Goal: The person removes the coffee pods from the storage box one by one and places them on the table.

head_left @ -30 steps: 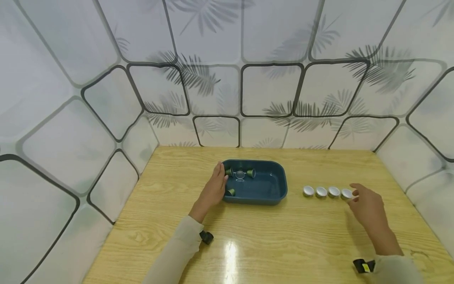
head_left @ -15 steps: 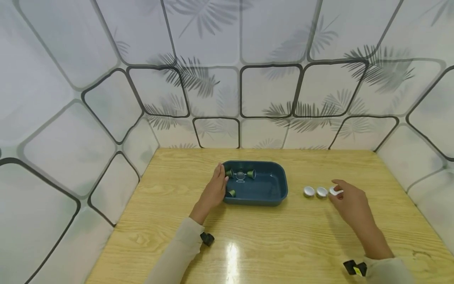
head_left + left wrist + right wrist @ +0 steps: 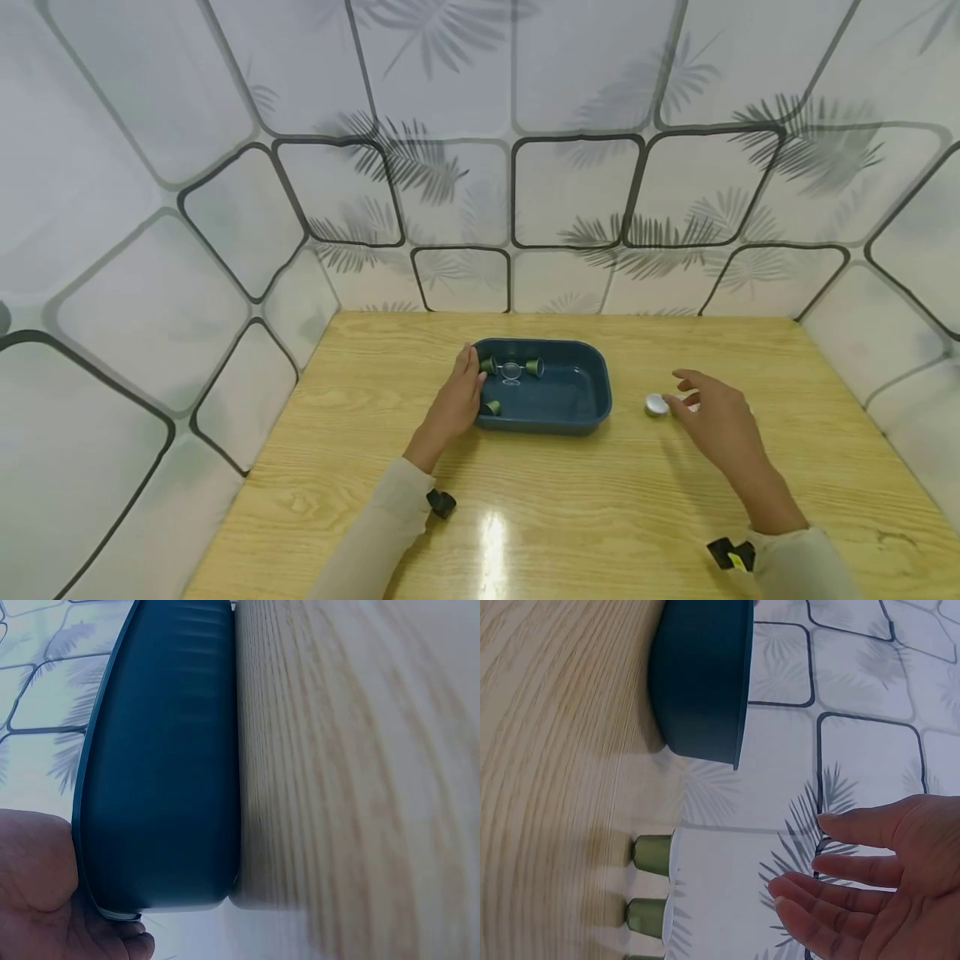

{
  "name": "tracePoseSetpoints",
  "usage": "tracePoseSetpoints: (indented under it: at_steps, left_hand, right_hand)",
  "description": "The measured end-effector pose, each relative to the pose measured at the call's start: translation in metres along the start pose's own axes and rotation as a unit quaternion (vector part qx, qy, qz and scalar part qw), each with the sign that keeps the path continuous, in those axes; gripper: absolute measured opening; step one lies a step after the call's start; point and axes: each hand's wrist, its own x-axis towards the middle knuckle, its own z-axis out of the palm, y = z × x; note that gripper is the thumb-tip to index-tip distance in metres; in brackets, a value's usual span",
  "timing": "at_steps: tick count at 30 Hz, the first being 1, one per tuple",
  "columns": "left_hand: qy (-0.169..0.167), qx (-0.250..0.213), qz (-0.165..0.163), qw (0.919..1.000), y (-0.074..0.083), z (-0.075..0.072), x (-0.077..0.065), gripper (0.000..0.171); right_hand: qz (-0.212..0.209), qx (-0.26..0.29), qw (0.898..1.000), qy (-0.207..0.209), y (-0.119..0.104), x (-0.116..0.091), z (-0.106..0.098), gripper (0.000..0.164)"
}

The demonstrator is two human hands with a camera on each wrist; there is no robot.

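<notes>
My left hand (image 3: 450,404) holds the left end of a dark blue rectangular dish (image 3: 551,427), thumb over the rim and fingers along the outside. Inside the dish lie three green coffee capsules, one of them (image 3: 534,367) by the far wall. To the right of the dish, more coffee capsules (image 3: 656,405) stand in a row on the table, white lids up and green bodies below. Over this row hovers my right hand (image 3: 720,421), thumb and fingers parted, partly hiding the row. The right wrist view shows that hand (image 3: 885,877) with nothing in it, apart from the capsules (image 3: 652,855).
A pale wood-grain table (image 3: 570,508) carries everything. Patterned white curtains or panels (image 3: 555,279) stand behind it and at both sides. A bright light reflection lies on the tabletop in front of the dish.
My right hand has moved left along the capsule row, from its right end toward its left end, and its fingers have parted. The left hand and the dish have stayed in place.
</notes>
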Motion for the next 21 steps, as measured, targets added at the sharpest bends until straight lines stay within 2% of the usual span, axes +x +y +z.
tracePoseSetpoints:
  at_steps: [11,21]
  left_hand:
    - [-0.004,0.0,-0.004,1.0,0.001,0.001,-0.002,0.059]
    - [-0.001,-0.006,-0.006,1.0,0.003,-0.001,-0.001,0.059]
  right_hand:
    - [-0.033,0.044,0.998,0.021,-0.015,0.007,0.011,0.041]
    - [-0.033,0.065,0.997,0.002,-0.032,0.015,0.02,0.04]
